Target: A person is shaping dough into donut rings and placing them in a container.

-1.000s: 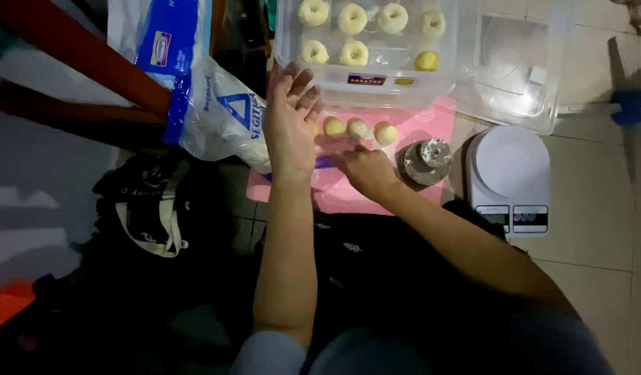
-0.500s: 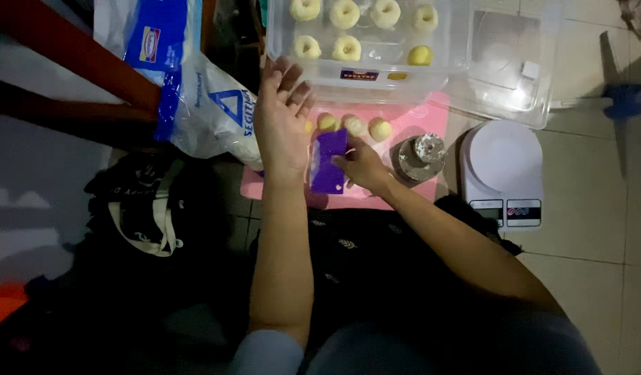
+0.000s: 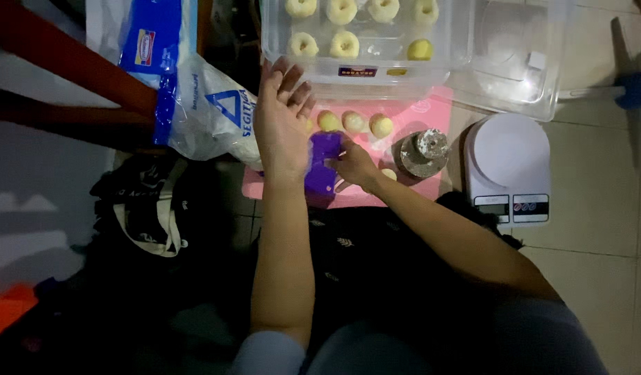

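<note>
Purple scraper [image 3: 323, 165] on the pink mat [image 3: 404, 114], right hand [image 3: 354, 164] pinching it, left hand [image 3: 280, 118] lifted open.

The purple scraper lies flat on the near part of the pink mat on the floor, long axis running away from the person toward the row of three dough balls [image 3: 354, 123] just beyond it. The right hand is the nearer one: its grip is closed on the scraper's right edge, fingers curled. The left hand hovers just left of the scraper, palm open, fingers spread, holding nothing I can see. A small dough piece [image 3: 388, 174] sits beside the right wrist, a floury metal cup [image 3: 423, 152] next to it, the kitchen scale [image 3: 509, 167] further right, and the clear tub [image 3: 362, 66] of shaped dough beyond.
</note>
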